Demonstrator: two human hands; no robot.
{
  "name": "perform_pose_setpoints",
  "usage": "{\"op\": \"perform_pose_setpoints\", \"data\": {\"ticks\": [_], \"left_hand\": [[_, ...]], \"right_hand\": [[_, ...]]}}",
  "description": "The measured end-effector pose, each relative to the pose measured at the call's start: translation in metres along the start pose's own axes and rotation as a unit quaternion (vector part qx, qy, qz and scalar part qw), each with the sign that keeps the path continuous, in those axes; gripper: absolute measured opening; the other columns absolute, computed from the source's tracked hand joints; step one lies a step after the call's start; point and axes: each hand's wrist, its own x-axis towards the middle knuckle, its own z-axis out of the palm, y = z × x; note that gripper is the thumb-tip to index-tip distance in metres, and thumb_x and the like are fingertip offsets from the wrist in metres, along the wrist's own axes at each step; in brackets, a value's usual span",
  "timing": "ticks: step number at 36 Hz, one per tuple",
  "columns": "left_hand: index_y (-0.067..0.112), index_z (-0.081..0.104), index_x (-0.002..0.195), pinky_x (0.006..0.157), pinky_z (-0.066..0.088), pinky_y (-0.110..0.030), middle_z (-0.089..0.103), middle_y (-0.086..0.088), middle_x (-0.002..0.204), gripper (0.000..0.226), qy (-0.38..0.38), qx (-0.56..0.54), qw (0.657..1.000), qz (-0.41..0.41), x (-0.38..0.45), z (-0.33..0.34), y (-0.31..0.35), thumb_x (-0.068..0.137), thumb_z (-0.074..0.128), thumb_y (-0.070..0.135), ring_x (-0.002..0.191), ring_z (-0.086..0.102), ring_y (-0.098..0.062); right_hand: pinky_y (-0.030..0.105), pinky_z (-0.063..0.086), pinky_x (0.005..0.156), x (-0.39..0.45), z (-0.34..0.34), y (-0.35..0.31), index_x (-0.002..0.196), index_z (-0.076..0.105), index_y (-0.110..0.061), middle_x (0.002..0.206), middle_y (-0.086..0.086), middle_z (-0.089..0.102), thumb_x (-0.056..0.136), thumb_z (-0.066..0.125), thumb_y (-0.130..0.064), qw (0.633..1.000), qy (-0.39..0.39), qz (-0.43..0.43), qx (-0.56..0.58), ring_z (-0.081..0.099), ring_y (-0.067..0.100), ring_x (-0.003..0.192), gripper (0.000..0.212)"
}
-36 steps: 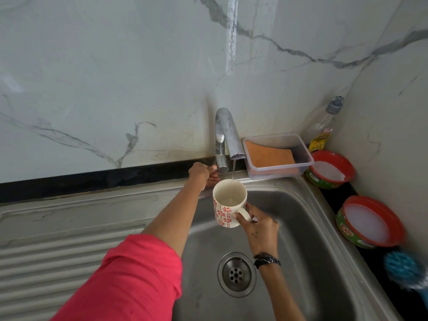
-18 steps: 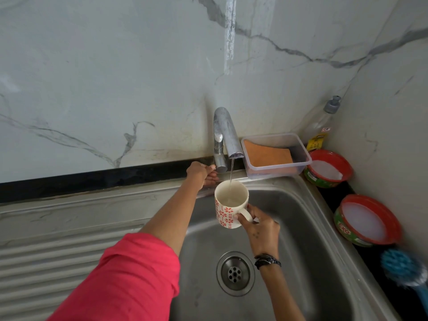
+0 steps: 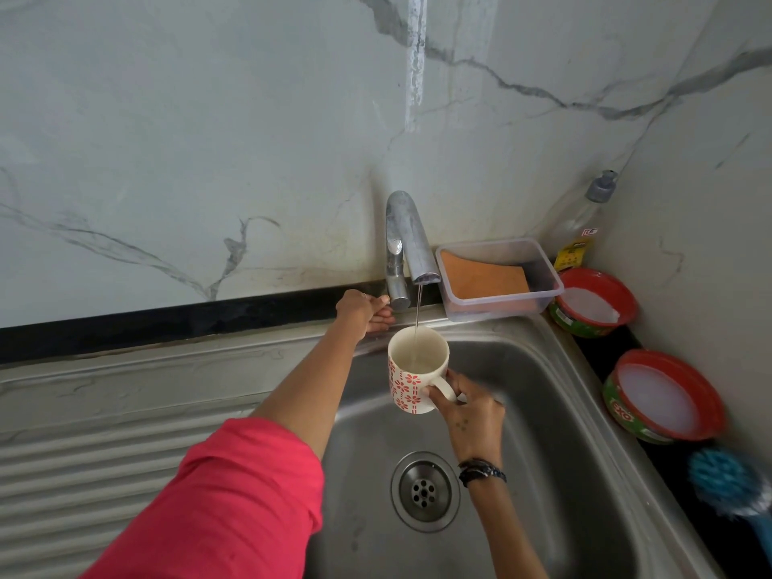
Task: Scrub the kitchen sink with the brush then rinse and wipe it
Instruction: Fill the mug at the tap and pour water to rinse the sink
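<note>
Right hand (image 3: 472, 415) holds mug (image 3: 415, 369) under trickling tap (image 3: 407, 244); left hand (image 3: 363, 309) grips its handle.

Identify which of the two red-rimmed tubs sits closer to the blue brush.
The nearer tub, right of the sink beside the brush; the other tub sits further back, beside the clear container.

White mug (image 3: 411, 371) (red flowers); teal brush (image 3: 720, 480).

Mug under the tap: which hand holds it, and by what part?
The right hand holds the mug by its handle; the left hand grips the tap lever.
</note>
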Motion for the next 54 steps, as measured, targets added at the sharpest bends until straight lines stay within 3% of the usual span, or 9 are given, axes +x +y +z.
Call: {"op": "perform_pose_setpoints", "data": {"ticks": [5,9,17,28,34,39,44,51,54], "left_hand": [[-0.014,0.053,0.116,0.082,0.051,-0.038,0.060,-0.030,0.113,0.031,0.000,-0.005,1.000,0.001,-0.003,0.000,0.001,0.093,0.052,0.007,0.107,0.061,-0.037],[-0.014,0.053,0.116,0.078,0.052,-0.039,0.061,-0.021,0.082,0.032,-0.004,-0.006,1.000,0.000,-0.004,0.000,0.001,0.094,0.051,0.008,0.109,0.060,-0.038],[-0.013,0.053,0.117,0.083,0.051,-0.037,0.059,-0.029,0.116,0.031,-0.004,-0.006,1.000,-0.002,0.000,-0.001,0.001,0.093,0.052,0.008,0.108,0.061,-0.036],[-0.012,0.053,0.118,0.080,0.051,-0.035,0.059,-0.028,0.117,0.032,-0.006,-0.008,1.000,-0.001,0.000,-0.002,-0.001,0.093,0.052,0.007,0.108,0.061,-0.035],[-0.012,0.052,0.118,0.083,0.050,-0.036,0.059,-0.028,0.118,0.032,-0.009,-0.010,1.000,-0.005,0.001,-0.001,0.000,0.093,0.051,0.008,0.110,0.060,-0.034],[-0.012,0.053,0.117,0.084,0.050,-0.036,0.059,-0.027,0.118,0.032,-0.007,-0.006,1.000,-0.007,0.002,0.000,-0.001,0.093,0.051,0.009,0.111,0.060,-0.034],[-0.012,0.055,0.115,0.085,0.050,-0.035,0.060,-0.027,0.117,0.031,-0.003,-0.002,1.000,-0.002,0.004,-0.001,-0.002,0.093,0.052,0.010,0.109,0.061,-0.034],[-0.010,0.057,0.113,0.085,0.051,-0.034,0.061,-0.026,0.116,0.031,0.002,0.000,1.000,-0.007,0.006,-0.002,-0.003,0.091,0.055,0.012,0.108,0.061,-0.033],[-0.011,0.057,0.112,0.085,0.052,-0.035,0.061,-0.025,0.116,0.033,0.005,-0.017,1.000,-0.007,0.008,-0.004,-0.005,0.089,0.059,0.012,0.106,0.062,-0.034]], "right_hand": [[0.007,0.048,0.064,-0.002,0.004,0.006,0.098,0.072,-0.009,0.067,-0.021,0.059,0.075,0.075,-0.011,1.000,0.018,-0.020,0.014,0.057,-0.002,0.066,0.024],[-0.002,0.041,0.065,-0.005,0.010,0.012,0.102,0.072,-0.012,0.074,-0.030,0.058,0.074,0.076,-0.007,0.998,0.033,-0.040,0.025,0.059,-0.012,0.070,0.029],[-0.006,0.038,0.066,-0.005,0.016,0.018,0.109,0.069,-0.011,0.078,-0.019,0.062,0.074,0.075,-0.004,0.996,0.053,-0.035,0.063,0.056,-0.021,0.072,0.036],[-0.009,0.035,0.066,-0.008,0.021,0.023,0.111,0.068,-0.007,0.088,-0.009,0.064,0.076,0.073,-0.002,0.993,0.080,-0.002,0.088,0.053,-0.025,0.072,0.036],[-0.006,0.037,0.063,-0.009,0.018,0.024,0.110,0.068,-0.009,0.074,-0.017,0.061,0.078,0.071,-0.004,0.994,0.057,0.020,0.092,0.053,-0.024,0.067,0.033],[-0.007,0.037,0.063,-0.010,0.018,0.024,0.111,0.068,-0.011,0.078,-0.013,0.063,0.078,0.072,-0.004,0.994,0.048,0.037,0.093,0.055,-0.023,0.068,0.034],[-0.006,0.037,0.060,-0.011,0.018,0.021,0.105,0.070,-0.011,0.069,-0.009,0.061,0.078,0.072,-0.006,0.995,0.039,0.038,0.081,0.059,-0.003,0.064,0.028],[-0.004,0.038,0.059,-0.010,0.016,0.020,0.100,0.071,-0.010,0.073,-0.006,0.065,0.077,0.072,-0.006,0.995,0.035,0.041,0.087,0.054,-0.016,0.059,0.024],[-0.005,0.039,0.060,-0.010,0.015,0.019,0.103,0.070,-0.010,0.074,-0.018,0.064,0.077,0.073,-0.005,0.994,0.035,0.045,0.096,0.055,-0.019,0.063,0.027]]}}
